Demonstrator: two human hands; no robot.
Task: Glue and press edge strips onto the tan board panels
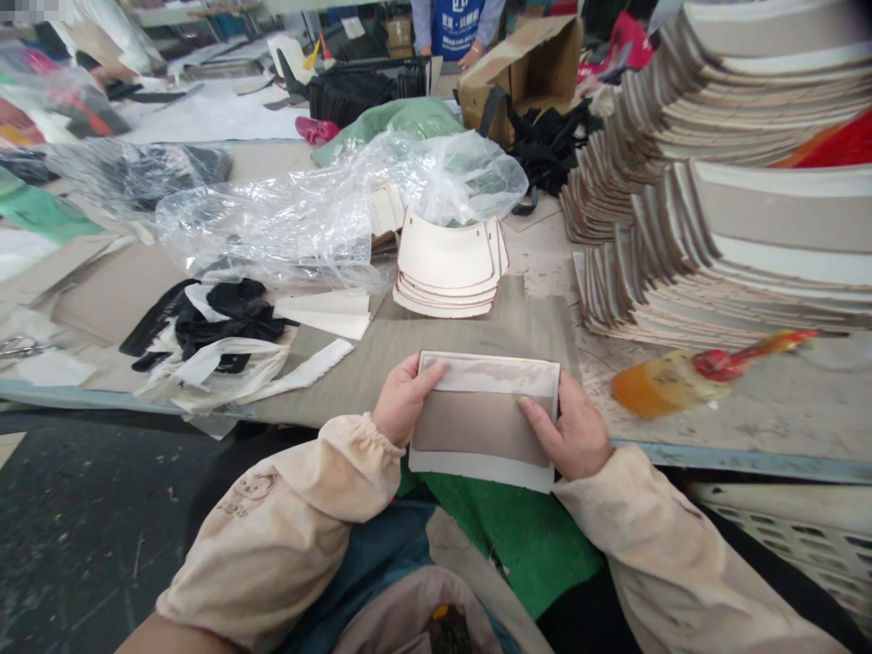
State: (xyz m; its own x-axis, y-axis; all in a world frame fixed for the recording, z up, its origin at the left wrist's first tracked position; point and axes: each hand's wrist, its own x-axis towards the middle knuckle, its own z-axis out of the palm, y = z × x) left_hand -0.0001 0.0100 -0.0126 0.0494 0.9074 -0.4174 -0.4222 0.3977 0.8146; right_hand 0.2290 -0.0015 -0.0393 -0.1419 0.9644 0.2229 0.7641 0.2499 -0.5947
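A flat panel (483, 422), taupe across the middle with pale bands along its top and bottom, is held between my two hands over the table's front edge. My left hand (403, 400) grips its left side, thumb lying on the upper pale band. On the right side, my right hand (576, 427) has its thumb pressed on the taupe face. The fingers behind the panel are hidden. Just beyond it lies a small stack of cream curved panels (446, 254) with dark edges.
Tall stacks of curved panels (769, 218) stand at the right. In front of them lies a bottle of amber liquid (658, 386) with a red nozzle. Clear plastic bags (272, 213) and black and white scraps (222, 322) cover the left. A cardboard box (521, 73) and a person in a blue apron (458, 27) are behind.
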